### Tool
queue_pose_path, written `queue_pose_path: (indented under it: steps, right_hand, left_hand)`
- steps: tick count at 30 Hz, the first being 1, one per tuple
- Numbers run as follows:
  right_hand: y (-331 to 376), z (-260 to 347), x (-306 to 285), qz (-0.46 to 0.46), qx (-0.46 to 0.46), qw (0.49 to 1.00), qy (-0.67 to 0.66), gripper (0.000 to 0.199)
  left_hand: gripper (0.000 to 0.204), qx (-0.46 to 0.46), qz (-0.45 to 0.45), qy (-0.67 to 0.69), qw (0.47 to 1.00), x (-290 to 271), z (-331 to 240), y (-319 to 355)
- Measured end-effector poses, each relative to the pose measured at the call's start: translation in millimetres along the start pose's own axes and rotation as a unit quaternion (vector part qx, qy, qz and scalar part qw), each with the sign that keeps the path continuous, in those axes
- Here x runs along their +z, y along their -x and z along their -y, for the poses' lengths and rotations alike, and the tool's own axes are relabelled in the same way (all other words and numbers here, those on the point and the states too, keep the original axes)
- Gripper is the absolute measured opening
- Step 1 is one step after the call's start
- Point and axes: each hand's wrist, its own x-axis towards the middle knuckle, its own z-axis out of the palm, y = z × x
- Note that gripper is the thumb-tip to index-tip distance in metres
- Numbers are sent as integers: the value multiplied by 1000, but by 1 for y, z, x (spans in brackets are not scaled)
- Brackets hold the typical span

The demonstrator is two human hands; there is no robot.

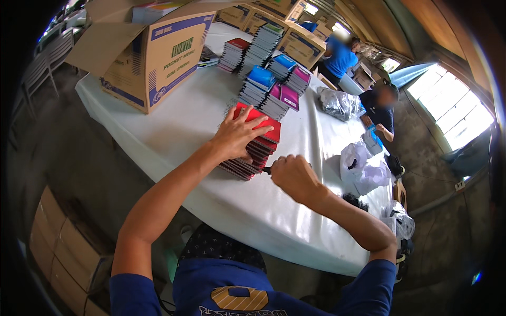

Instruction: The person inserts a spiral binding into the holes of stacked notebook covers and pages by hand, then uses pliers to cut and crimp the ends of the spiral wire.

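Note:
A stack of red spiral notebooks (267, 132) sits on the white-covered table in front of me, its layers slightly fanned toward my side. My left hand (238, 136) rests on it with the fingers spread over the top cover and the thumb down along the near side. My right hand (294, 176) is closed around a small dark tool (267, 170), whose tip points at the lower right corner of the stack. The fist hides most of that tool, so its kind cannot be made out.
Notebook stacks with blue (261, 77) and purple covers (284, 96) stand just beyond. An open carton (174, 58) is at the far left of the table (158, 137). White plastic bags (358, 166) lie at the right. Two people in blue (340, 60) and dark (380, 108) shirts work across.

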Motion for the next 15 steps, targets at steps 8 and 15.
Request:
queue_pose_path:
  steps: [8,15]
  right_hand:
    - [-2,-36,12,-202,-190,960,26,21]
    - [-6,5,-1,177,32,976,-120,25]
  left_hand:
    - [112,-5,4,-4,1000,3,-3,-1]
    - [109,0,-13,-3,1000,4,0,0]
